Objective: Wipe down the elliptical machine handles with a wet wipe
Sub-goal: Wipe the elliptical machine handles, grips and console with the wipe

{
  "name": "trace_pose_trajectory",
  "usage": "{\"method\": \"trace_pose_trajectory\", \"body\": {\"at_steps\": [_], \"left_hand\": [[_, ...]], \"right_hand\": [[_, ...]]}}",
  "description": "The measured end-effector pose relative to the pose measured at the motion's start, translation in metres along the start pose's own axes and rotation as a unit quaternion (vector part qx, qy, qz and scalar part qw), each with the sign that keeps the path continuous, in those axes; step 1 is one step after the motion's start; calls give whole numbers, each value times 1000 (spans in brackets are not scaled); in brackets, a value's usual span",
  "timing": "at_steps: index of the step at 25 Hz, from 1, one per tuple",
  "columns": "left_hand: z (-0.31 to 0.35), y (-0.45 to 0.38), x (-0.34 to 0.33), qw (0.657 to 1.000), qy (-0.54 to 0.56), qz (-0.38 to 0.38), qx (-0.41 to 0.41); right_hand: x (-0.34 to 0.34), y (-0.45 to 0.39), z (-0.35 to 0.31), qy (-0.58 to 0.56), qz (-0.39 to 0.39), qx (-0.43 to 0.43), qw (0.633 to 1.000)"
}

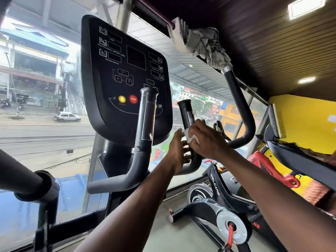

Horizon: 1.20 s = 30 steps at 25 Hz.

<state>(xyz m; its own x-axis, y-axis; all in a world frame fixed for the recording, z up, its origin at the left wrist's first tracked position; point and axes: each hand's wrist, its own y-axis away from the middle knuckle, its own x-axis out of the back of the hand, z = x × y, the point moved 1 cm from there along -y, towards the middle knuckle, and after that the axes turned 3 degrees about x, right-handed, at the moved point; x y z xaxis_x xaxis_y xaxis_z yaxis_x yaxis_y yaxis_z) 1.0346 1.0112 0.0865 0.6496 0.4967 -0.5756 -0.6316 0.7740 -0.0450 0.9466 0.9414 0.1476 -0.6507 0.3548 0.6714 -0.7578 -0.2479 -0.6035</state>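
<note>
— Two hands were up on the same grip, the right inner one [186, 115], at about three o'clock from the console [125, 73].

— Which hand had the wipe [190, 137]?

— The right hand [207, 140]. Its fingers were curled round the grip with the white wipe bunched under them, pressed against the black tube. A corner of the wipe stuck out at nine o'clock from the knuckles.

— And the left hand [179, 151]?

— Just below and at eight o'clock from the right one, touching it. Its fingers were wrapped round the lower bend of the same grip, close together rather than spread. The thumb I couldn't make out.

— So the top of that grip was bare?

— Yes, the rounded end stood clear above both hands, at twelve o'clock from them. The left inner grip [145, 124] rose in front of the console, with no hand on it. It hid part of the lower console, just right of the red stop button [133, 99] and the yellow button [122, 99].

— Anything else nearby?

— A long moving handle [240, 110] curved up at two o'clock from the hands, with a grey cloth [209, 46] draped over its top. Another thick handle [27, 180] crossed the near corner at eight o'clock. A spin bike [218, 202] stood on the floor at five o'clock from the hands, by a yellow wall [300, 120]. Behind it all was a window [45, 115], with a white car [67, 116] on the street at nine o'clock from the console.
</note>
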Motion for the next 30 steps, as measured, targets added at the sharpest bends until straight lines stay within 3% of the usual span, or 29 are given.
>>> {"method": "trace_pose_trajectory", "body": {"at_steps": [2, 3, 7, 8, 11, 15, 18, 20, 22, 24, 28, 30], "left_hand": [[3, 0, -5, 1000, -5, 13, -8], [5, 0, -7, 1000, 10, 20, -10], [11, -5, -7, 998, 47, 25, -18], [11, -6, -8, 999, 45, 19, -19], [10, -6, -11, 999, 22, 12, -20], [15, 0, -12, 999, 20, 3, -26], [16, 1, -14, 999, 14, 6, -34], [18, 2, -14, 999, 21, 5, -30], [18, 1, -10, 999, 21, 0, -31], [18, 0, -8, 999, 20, -2, -30], [12, -3, -7, 1000, -18, -6, -9], [9, -5, -6, 999, -36, -15, 0]], "right_hand": [[3, -16, 7, -36, 64, -130, 989], [2, -20, 6, -38, 83, -150, 984], [-12, -3, -5, 18, 55, 16, 998], [-12, -5, -5, 7, 56, 3, 998], [-11, -28, -7, -51, 97, -143, 984], [-19, -17, -8, 30, 107, -43, 993], [-15, -35, -10, -10, 144, -153, 978], [-15, -52, -21, 8, 124, -194, 973], [-16, -60, -28, -46, 154, -241, 957], [-18, -67, -26, -139, 180, -329, 917], [-22, -87, -7, -230, 62, -370, 898], [-12, -87, 5, -416, 39, -372, 829]]}}
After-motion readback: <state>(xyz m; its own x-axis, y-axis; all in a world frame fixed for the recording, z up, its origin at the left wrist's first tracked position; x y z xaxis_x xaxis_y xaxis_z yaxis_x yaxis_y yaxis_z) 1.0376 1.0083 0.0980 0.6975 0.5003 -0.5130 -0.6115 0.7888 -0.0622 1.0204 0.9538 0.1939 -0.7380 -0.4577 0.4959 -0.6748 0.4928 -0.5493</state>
